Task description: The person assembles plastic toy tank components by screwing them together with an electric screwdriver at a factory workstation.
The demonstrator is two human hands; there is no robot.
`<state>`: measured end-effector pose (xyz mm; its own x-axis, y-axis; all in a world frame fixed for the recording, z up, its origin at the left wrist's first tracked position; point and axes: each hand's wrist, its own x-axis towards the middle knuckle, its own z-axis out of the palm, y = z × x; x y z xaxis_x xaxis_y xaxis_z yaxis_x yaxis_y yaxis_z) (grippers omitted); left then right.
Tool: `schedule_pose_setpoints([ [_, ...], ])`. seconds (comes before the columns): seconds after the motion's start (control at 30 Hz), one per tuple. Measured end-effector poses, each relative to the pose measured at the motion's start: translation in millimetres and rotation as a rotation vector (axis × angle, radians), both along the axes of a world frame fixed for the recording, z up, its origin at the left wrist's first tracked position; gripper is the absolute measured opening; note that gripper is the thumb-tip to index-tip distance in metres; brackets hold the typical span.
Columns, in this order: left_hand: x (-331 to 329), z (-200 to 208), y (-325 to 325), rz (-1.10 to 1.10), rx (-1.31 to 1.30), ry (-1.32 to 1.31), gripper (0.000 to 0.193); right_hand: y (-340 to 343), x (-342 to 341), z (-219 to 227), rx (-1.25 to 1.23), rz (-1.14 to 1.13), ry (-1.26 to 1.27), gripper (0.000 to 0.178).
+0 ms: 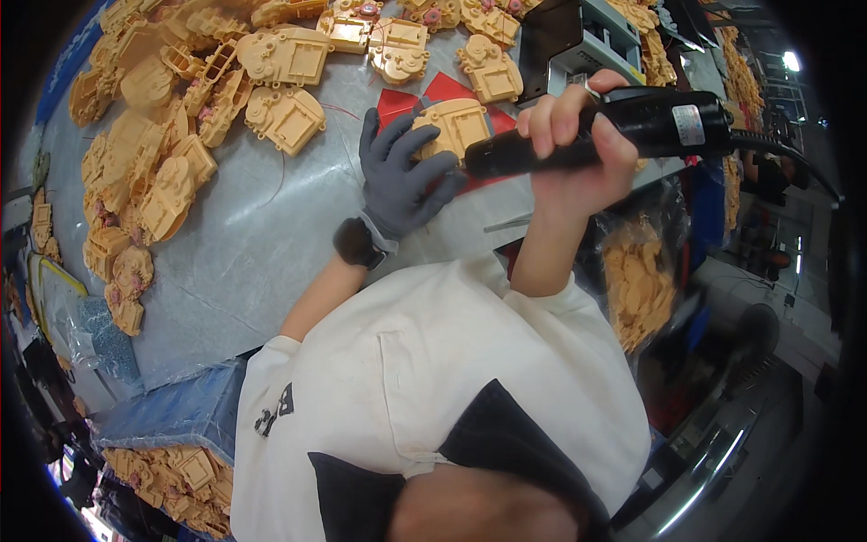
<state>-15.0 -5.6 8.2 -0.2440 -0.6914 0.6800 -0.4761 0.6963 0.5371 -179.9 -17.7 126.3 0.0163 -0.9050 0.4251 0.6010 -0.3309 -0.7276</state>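
My left hand (402, 176), in a dark grey glove, grips the left side of a tan plastic housing (454, 125), fingers curved over its edge. That housing sits on a red holder (447, 88), whose pointed corners stick out around it. Bare fingers of my right hand (578, 158) wrap round a black electric screwdriver (655, 126), held almost level. Its tip end points left and meets the housing's lower right edge; the bit itself is too hidden to make out. From the tool's back end a black cord (786, 149) runs off to the right.
Many similar tan housings (284, 56) lie in heaps along the far and left parts of the grey metal table (262, 208). A grey-and-black box (587, 50) stands beyond my right hand. Bagged tan parts (637, 280) hang at the right; a blue crate (172, 411) is lower left.
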Motion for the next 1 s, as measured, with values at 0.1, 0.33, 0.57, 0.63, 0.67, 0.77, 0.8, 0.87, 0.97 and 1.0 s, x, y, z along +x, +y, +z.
schedule_pose_setpoints([
  [0.1, 0, -1, 0, -0.002, -0.006, -0.017, 0.022, 1, 0, 2, -0.002, -0.01, 0.014, 0.037],
  [0.33, -1, -3, 0, 0.007, -0.012, -0.025, 0.021, 3, 5, 10, 0.022, -0.078, -0.052, 0.036],
  [0.57, -1, -2, 0, 0.004, -0.01, -0.028, 0.022, -1, -2, 0, -0.015, 0.01, 0.016, 0.037],
  [0.63, -1, -3, 0, 0.003, -0.008, -0.025, 0.022, -1, -2, -1, -0.013, 0.008, 0.014, 0.037],
  [0.67, -1, -3, 0, 0.0, -0.006, -0.021, 0.021, -1, -1, -1, -0.013, 0.01, 0.014, 0.037],
  [0.77, 0, -1, 0, 0.002, 0.009, -0.027, 0.022, -1, 1, -2, -0.002, -0.001, 0.016, 0.037],
  [0.8, 0, -1, 0, 0.004, 0.009, -0.027, 0.022, -2, 1, -2, -0.001, 0.005, 0.017, 0.037],
  [0.87, -1, -1, 0, 0.014, 0.012, -0.031, 0.022, -2, 2, -2, 0.001, 0.014, 0.018, 0.037],
  [0.97, 0, -2, 0, 0.015, 0.016, -0.03, 0.022, -2, 3, -2, 0.003, 0.015, 0.033, 0.037],
  [1.0, 0, -1, -1, 0.017, 0.016, -0.03, 0.022, -3, 3, -2, 0.003, 0.009, 0.037, 0.037],
])
